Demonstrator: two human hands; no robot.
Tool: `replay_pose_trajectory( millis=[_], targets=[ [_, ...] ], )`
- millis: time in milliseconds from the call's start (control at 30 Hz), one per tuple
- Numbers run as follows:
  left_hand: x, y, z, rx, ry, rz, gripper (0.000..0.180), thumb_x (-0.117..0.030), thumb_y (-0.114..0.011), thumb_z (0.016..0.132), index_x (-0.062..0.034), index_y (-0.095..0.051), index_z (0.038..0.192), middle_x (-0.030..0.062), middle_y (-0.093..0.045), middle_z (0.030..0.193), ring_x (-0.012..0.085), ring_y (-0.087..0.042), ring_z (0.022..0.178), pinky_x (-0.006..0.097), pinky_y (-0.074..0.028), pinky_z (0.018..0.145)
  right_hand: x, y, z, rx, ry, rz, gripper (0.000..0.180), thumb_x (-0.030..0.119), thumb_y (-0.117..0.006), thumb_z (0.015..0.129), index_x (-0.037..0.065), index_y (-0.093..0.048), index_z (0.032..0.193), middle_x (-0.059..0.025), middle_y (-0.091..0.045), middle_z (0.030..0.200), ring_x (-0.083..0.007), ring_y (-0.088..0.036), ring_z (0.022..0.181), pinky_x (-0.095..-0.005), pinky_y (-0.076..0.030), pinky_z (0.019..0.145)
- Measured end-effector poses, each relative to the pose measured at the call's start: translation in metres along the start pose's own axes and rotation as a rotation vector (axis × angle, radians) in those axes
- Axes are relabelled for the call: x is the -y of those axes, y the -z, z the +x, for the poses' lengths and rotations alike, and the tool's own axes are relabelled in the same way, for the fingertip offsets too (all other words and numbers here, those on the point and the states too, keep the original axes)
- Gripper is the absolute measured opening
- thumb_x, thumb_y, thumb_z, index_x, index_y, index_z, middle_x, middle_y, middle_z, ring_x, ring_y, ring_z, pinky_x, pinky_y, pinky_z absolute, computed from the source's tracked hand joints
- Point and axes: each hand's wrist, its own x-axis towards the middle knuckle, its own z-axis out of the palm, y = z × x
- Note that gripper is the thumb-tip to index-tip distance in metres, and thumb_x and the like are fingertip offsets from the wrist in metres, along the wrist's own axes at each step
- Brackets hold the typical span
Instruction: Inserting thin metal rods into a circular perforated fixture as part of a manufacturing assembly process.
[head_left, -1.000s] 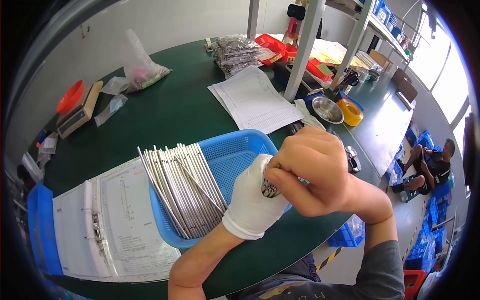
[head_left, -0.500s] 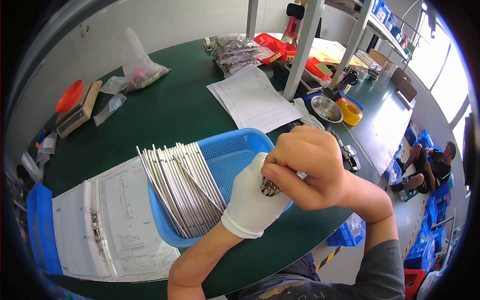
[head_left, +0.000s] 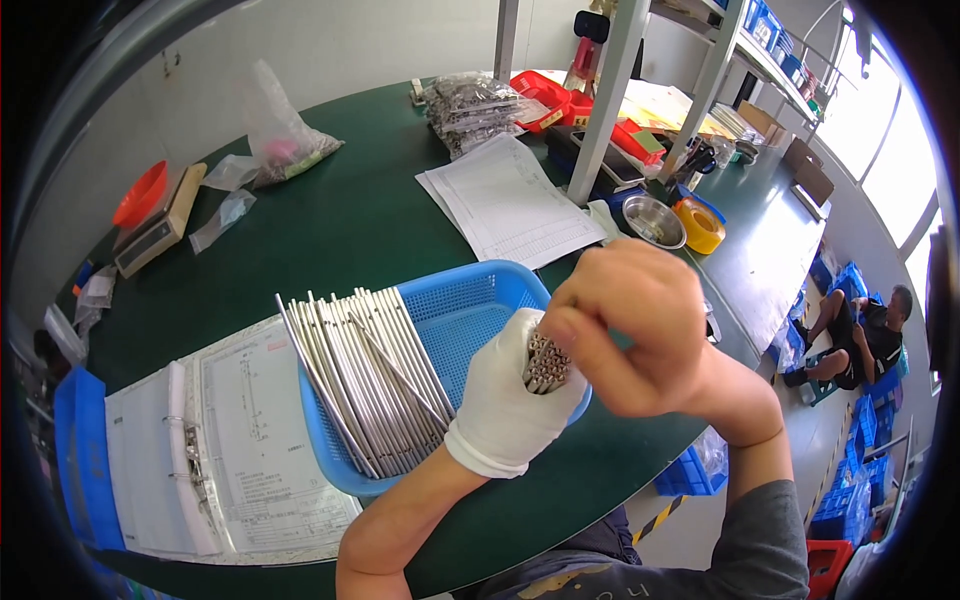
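Observation:
My left hand (head_left: 512,405), in a white glove, is wrapped round a bundle of thin metal tubes (head_left: 548,366) whose open ends point up toward me. Just above and to the right of those ends is my bare right hand (head_left: 635,325), its fingers curled together. Whether a small thing sits in that pinch is hidden. Beneath my left hand stands a blue plastic basket (head_left: 520,275) with perforated walls. Many long silvery tubes (head_left: 375,385) lie side by side across its left part, one slanting over the others.
An open ring binder (head_left: 265,440) lies left of the basket. Beyond are paper sheets (head_left: 510,200), bagged parts (head_left: 470,110), a scale with a red dish (head_left: 145,195), a metal bowl (head_left: 655,220) and yellow tape (head_left: 700,225). A seated person (head_left: 870,335) is at far right.
My right hand has lifted slightly up and right from the tube ends, so more of them show. My left hand keeps its hold, hardly moved.

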Motion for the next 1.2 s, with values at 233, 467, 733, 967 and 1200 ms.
replay_pose_trajectory(
  millis=[233,467,733,967,1200],
  targets=[
    [-0.001,-0.004,-0.004,-0.032,0.078,-0.174,0.026,-0.014,-0.071,0.076,-0.004,-0.053,0.092,0.0131,-0.059,0.073,0.0298,-0.06,0.063,0.035,-0.047,0.058,0.0,0.001,-0.006,0.041,-0.027,0.021,0.002,0.005,-0.061,0.073,0.005,-0.061,0.071,-0.0043,-0.057,0.064,-0.0209,-0.05,0.052,-0.0311,-0.037,0.05],
    [0.0,0.001,-0.005,-0.009,0.055,-0.126,0.029,-0.014,-0.073,0.075,-0.0045,-0.053,0.093,0.0122,-0.06,0.075,0.0274,-0.061,0.065,0.034,-0.047,0.06,-0.005,-0.004,-0.011,0.033,0.045,0.044,0.001,0.005,-0.061,0.072,0.005,-0.062,0.072,-0.0046,-0.057,0.064,-0.0216,-0.051,0.052,-0.0312,-0.037,0.049],
    [0.001,0.001,0.001,0.037,0.049,-0.09,0.029,-0.015,-0.074,0.076,-0.0045,-0.053,0.093,0.0107,-0.061,0.076,0.0235,-0.061,0.067,0.032,-0.047,0.062,-0.011,-0.001,-0.007,0.02,0.115,0.033,0.004,0.007,-0.064,0.071,0.004,-0.061,0.072,-0.0048,-0.053,0.06,-0.0216,-0.05,0.048,-0.0326,-0.035,0.046],
    [0.0,-0.023,0.012,0.06,0.161,-0.507,0.021,-0.016,-0.068,0.081,-0.0058,-0.055,0.094,0.0099,-0.06,0.088,0.0186,-0.06,0.077,0.028,-0.047,0.066,-0.01,-0.029,-0.004,-0.153,0.183,0.087,0.017,0.013,-0.066,0.073,0.007,-0.05,0.07,-0.0057,-0.045,0.062,-0.0267,-0.048,0.051,-0.0372,-0.036,0.047],
    [0.003,-0.096,0.049,0.488,0.035,-0.656,0.021,-0.018,-0.065,0.085,-0.0051,-0.055,0.098,0.0111,-0.059,0.088,0.0215,-0.058,0.074,0.031,-0.047,0.065,-0.003,-0.043,-0.016,-0.324,0.066,0.146,0.018,0.013,-0.061,0.073,0.005,-0.047,0.064,-0.0088,-0.048,0.06,-0.0312,-0.049,0.053,-0.0406,-0.035,0.051]
  ],
)
